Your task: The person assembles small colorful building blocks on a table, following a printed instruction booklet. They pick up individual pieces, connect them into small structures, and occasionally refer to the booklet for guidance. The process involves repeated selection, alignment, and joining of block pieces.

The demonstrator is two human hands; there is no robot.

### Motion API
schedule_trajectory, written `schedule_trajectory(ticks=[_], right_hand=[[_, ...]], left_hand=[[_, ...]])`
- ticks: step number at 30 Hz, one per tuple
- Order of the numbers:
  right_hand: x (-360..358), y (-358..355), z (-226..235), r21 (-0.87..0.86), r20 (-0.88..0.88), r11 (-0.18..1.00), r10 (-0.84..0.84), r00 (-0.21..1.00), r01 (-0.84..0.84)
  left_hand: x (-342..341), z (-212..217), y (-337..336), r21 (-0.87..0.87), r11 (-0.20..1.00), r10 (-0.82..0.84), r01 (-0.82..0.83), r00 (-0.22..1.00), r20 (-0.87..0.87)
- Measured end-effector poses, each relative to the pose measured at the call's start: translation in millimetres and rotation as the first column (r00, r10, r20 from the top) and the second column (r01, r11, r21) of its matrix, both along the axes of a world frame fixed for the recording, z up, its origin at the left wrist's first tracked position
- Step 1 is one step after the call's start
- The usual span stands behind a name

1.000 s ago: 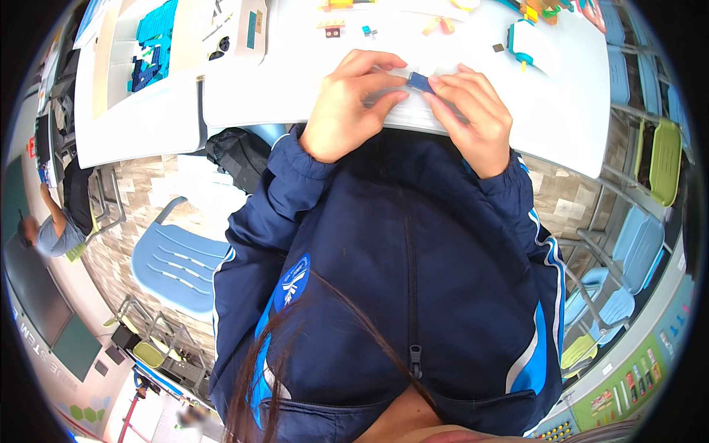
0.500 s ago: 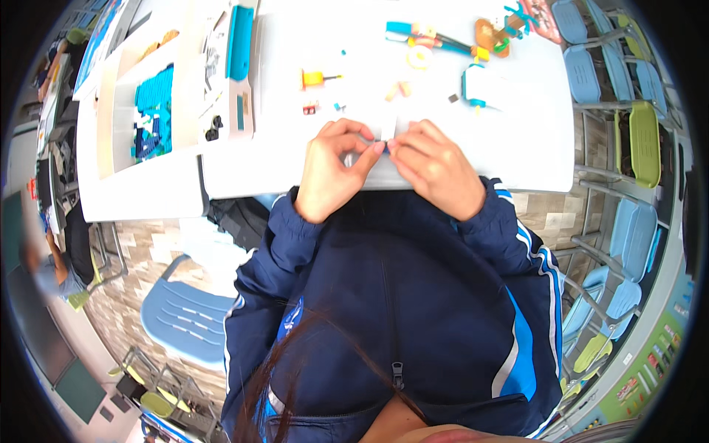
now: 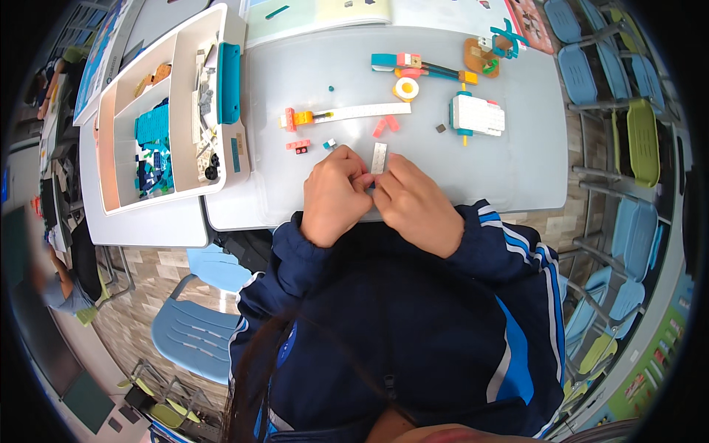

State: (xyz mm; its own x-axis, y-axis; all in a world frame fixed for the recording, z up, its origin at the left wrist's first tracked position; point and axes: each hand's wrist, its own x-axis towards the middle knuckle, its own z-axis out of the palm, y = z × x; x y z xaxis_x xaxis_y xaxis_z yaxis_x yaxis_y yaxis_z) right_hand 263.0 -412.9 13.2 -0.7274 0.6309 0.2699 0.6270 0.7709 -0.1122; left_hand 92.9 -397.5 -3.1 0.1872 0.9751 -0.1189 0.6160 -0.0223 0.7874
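My left hand (image 3: 336, 198) and right hand (image 3: 416, 205) are close together, fingertips pinching a little dark blue brick (image 3: 371, 184), with a pale bumpy brick (image 3: 379, 157) at twelve o'clock from it. I think I'm joining bricks; next needs careful lining-up.

One bare left hand (image 3: 334, 196) and one bare right hand (image 3: 419, 203) are counted, two in total. One light grey studded plastic brick (image 3: 379, 156), one long white flat strip (image 3: 373, 111), one small dark square tile (image 3: 441, 128) and one round white piece with yellow centre (image 3: 405, 88) are also counted. One white rectangular block with teal parts (image 3: 480, 116) is seen, and one white plastic box with compartments (image 3: 235, 29). Inside it, the small teal plastic bricks (image 3: 152, 124) are too many and too overlapped to be counted with certainty.
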Motion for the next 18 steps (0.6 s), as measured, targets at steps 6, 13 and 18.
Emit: schedule_trajectory(ticks=[6,13,18], right_hand=[[10,5,-7,-0.142,-0.192,0.990,-0.012,0.981,-0.016],[13,-9,-19,-0.199,-0.483,0.975,-0.186,0.856,0.100],[10,-19,-6,-0.180,-0.557,0.979,-0.182,0.810,0.097]], left_hand=[[0,3,1,0.055,0.998,-0.013,0.016,0.999,-0.048],[-10,14,-16,0.057,0.998,0.025,-0.035,0.987,0.161],[-23,10,-30,-0.154,0.988,0.059,0.012,0.894,0.445]])
